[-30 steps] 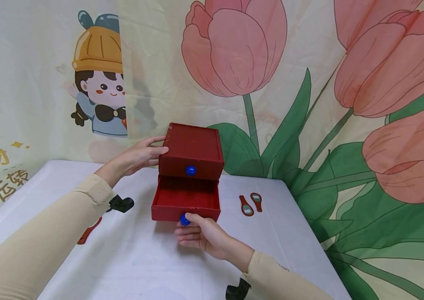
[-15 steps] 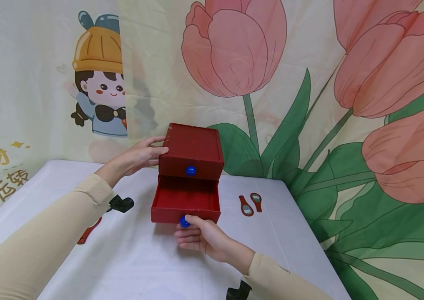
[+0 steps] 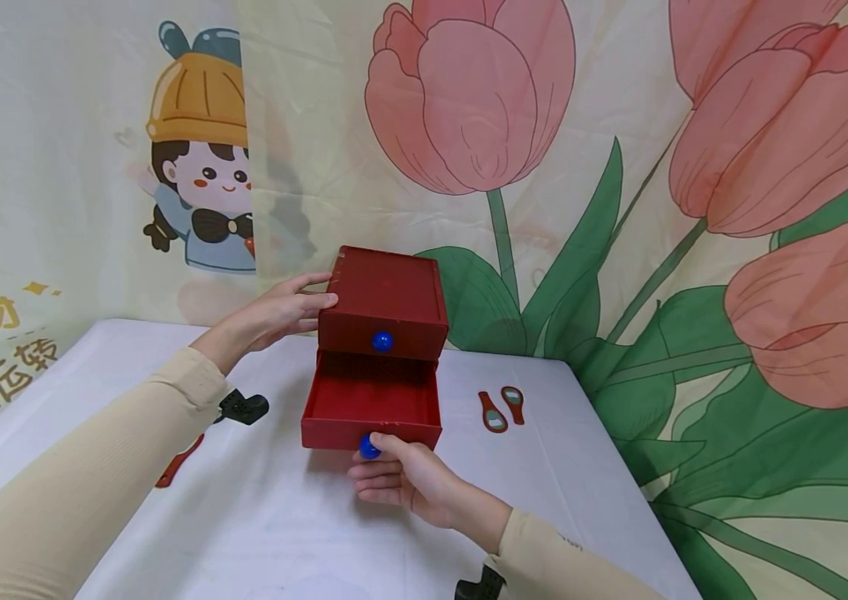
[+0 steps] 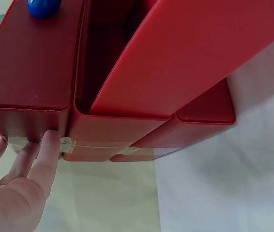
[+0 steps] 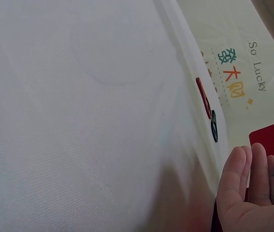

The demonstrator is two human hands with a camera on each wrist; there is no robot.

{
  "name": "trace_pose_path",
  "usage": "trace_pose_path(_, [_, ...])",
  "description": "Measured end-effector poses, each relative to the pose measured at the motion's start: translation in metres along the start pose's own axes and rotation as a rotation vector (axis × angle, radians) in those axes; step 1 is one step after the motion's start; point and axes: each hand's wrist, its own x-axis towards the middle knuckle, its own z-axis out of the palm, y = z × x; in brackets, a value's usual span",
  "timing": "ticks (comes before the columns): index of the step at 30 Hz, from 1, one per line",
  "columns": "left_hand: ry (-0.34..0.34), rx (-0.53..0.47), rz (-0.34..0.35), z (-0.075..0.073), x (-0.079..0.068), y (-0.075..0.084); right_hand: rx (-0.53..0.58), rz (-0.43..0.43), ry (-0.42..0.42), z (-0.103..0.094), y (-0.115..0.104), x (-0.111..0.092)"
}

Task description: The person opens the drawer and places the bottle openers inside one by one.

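A red drawer cabinet [image 3: 386, 287] stands on the white table, with a blue knob [image 3: 382, 342] on its closed top drawer. Below that, a red drawer [image 3: 329, 433] is pulled out, and its visible inside holds nothing. My right hand [image 3: 427, 483] pinches this drawer's blue knob [image 3: 368, 448] between thumb and forefinger, the other fingers extended beneath. My left hand [image 3: 284, 312] rests its outstretched fingers on the cabinet's left side near the top. In the left wrist view, those fingers [image 4: 48, 152] touch the side wall by strips of clear tape. A lower red section [image 4: 209, 106] shows under the drawer.
Two small red paddle-shaped pieces with pale faces, one nearer [image 3: 494, 417] and one farther [image 3: 514, 404], lie right of the cabinet. Another red piece [image 3: 179, 465] lies at left, partly behind the left sleeve. A printed cloth [image 3: 318, 125] hangs behind the table.
The drawer has slid slightly farther out toward me, the right hand moving with its knob. My left hand stays in place on the cabinet.
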Motion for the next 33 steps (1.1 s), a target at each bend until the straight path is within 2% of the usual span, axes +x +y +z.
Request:
trace_pose_path(24, [-0.002, -0.014, 0.002, 0.0, 0.001, 0.0, -0.018, 0.017, -0.01, -0.001, 0.0, -0.003])
trace_pose_path(33, [-0.01, -0.023, 0.009, 0.0, 0.001, -0.001, -0.046, 0.058, -0.018, -0.015, 0.004, -0.012])
